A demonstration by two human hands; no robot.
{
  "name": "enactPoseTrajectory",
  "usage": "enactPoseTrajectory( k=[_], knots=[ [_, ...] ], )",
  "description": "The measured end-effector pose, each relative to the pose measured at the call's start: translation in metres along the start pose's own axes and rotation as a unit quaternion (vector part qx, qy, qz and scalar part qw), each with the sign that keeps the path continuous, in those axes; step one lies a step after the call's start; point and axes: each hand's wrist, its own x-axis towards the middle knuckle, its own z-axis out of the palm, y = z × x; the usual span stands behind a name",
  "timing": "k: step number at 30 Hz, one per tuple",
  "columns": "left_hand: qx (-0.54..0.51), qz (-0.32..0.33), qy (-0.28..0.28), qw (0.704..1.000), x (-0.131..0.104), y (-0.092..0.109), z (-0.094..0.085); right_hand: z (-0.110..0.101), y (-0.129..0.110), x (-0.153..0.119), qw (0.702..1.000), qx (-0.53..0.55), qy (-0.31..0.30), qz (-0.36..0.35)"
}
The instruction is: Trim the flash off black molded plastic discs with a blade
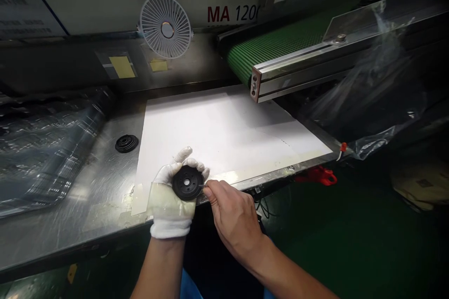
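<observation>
My left hand (171, 203), in a white glove, holds a round black plastic disc (187, 183) with a centre hole, face up, over the near edge of the steel table (87, 196). My bare right hand (233, 215) pinches a thin small tool against the disc's right rim; the tool is mostly hidden by my fingers. A second black disc (126, 143) lies on the steel surface to the left. A white sheet (224, 135) covers the table's middle, just beyond both hands.
A green conveyor belt (273, 46) with a metal frame end overhangs the sheet at the upper right. Clear plastic bags lie at the left (45, 149) and right (372, 98). A small white fan (166, 26) stands at the back. Red-handled scissors (317, 176) hang below the table edge.
</observation>
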Motion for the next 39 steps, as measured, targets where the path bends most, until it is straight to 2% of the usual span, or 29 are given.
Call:
enactPoseTrajectory(
  k=[7,9,13,15,24,26,28,30,34,39],
  knots=[
    [-0.048,0.061,0.055,0.995,0.007,-0.010,0.010,0.004,-0.010,-0.003,1.000,0.013,-0.002,-0.006],
    [-0.034,0.059,0.033,0.997,0.004,-0.008,0.006,0.003,-0.009,-0.003,1.000,0.010,-0.003,-0.008],
    [0.025,-0.031,-0.042,0.998,-0.003,0.000,-0.004,0.000,-0.002,-0.001,1.000,0.006,-0.003,-0.020],
    [0.020,-0.030,-0.049,0.998,-0.004,0.001,-0.007,-0.002,0.000,-0.001,1.000,0.002,0.003,-0.017],
    [-0.048,0.062,0.038,0.996,0.005,-0.010,0.003,0.005,-0.009,-0.006,1.000,0.012,0.001,-0.017],
    [-0.034,0.048,0.019,0.998,0.002,-0.009,0.000,0.004,-0.008,-0.006,1.000,0.013,-0.001,-0.021],
    [-0.005,0.005,-0.008,1.000,-0.001,-0.005,-0.002,0.003,-0.006,-0.006,1.000,0.015,-0.001,-0.023],
    [0.015,-0.021,-0.013,1.000,-0.003,-0.003,-0.004,0.002,-0.003,-0.005,1.000,0.011,0.003,-0.019],
    [-0.015,0.020,0.018,1.000,-0.001,-0.005,-0.002,0.002,-0.003,-0.005,1.000,0.004,0.006,-0.010],
    [-0.055,0.028,0.046,0.997,0.003,-0.011,0.001,0.004,-0.007,-0.006,1.000,0.014,-0.005,-0.011]
  ],
)
